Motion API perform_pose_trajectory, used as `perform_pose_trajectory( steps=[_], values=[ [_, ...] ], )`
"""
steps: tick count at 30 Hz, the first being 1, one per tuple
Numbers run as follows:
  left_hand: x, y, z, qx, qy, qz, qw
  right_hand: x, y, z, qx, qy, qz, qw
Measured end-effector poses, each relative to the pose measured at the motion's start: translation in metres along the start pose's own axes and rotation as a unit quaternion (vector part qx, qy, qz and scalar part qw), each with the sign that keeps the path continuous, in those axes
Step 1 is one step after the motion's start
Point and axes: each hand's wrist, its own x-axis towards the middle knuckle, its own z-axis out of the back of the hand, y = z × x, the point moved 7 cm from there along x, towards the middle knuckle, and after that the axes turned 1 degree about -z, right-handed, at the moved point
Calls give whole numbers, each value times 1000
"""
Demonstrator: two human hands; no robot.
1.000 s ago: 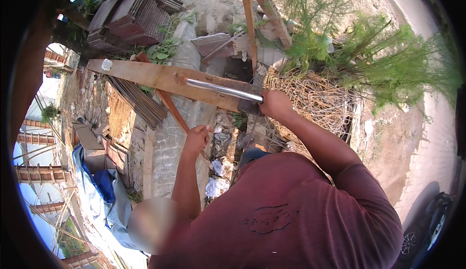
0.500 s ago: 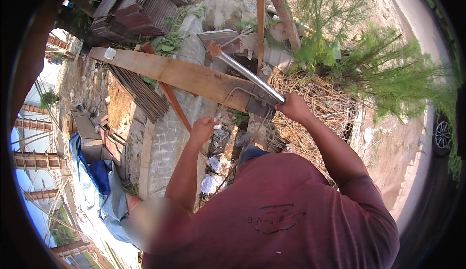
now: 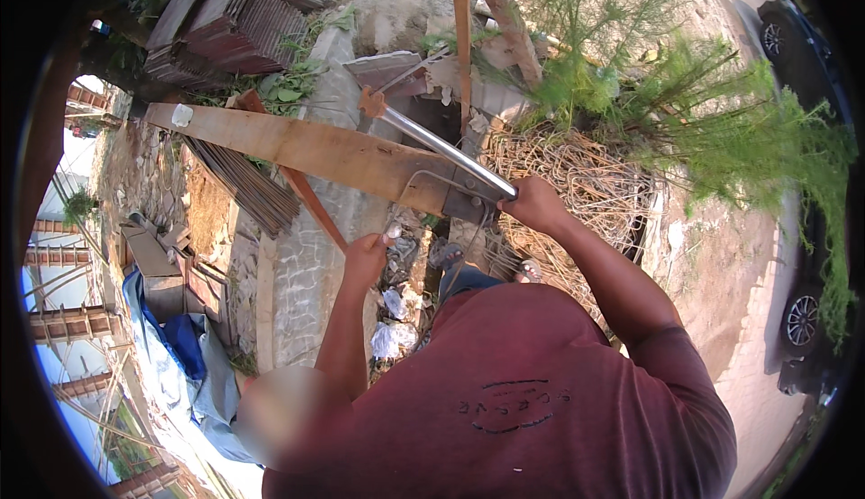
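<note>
My right hand (image 3: 532, 205) is closed round the near end of a silver metal pipe (image 3: 446, 150), which slants up and left to an orange-brown end piece (image 3: 370, 103). Below the pipe lies a long wooden plank (image 3: 306, 146) with a dark metal plate (image 3: 462, 204) at its right end. A thin bent steel rod (image 3: 425, 173) loops over the plank beside the plate, and one leg runs down toward my body. My left hand (image 3: 365, 260) is closed with fingers pinched at the rod's other end, left of the plate. The exact grip is partly hidden.
A tangle of rusty rods (image 3: 577, 188) lies right of the plank. Stacked corrugated sheets (image 3: 239, 22) stand at the far left, a blue tarp (image 3: 185, 346) near left. Wooden posts (image 3: 505, 17) rise beyond. Green feathery branches (image 3: 685, 112) reach in from the right; a dark car (image 3: 811, 256) stands beyond.
The whole view has shifted, bringing more of the car in at the right. The plank and pipe appear slightly lower and farther left. Both hands keep their closed grips.
</note>
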Motion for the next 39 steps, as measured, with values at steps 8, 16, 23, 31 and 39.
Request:
perform_pose_trajectory(
  steps=[8, 16, 23, 31, 39],
  values=[
    [-5, -2, 6, -51, 3, 0, 999, 7, 8, 1, 11, 30, -19, 999],
    [15, -6, 14, 47, -23, -13, 999, 3, 14, -1, -28, 27, 11, 999],
    [29, -7, 15, 99, -13, -71, 992, 2, 6, -9, -46, 52, -8, 998],
    [34, -6, 18, 74, 21, -8, 997, -8, -5, 8, -26, 16, -9, 999],
    [34, -4, 12, -23, 66, 47, 996, -107, -88, 78, -72, -13, -43, 996]
  ],
)
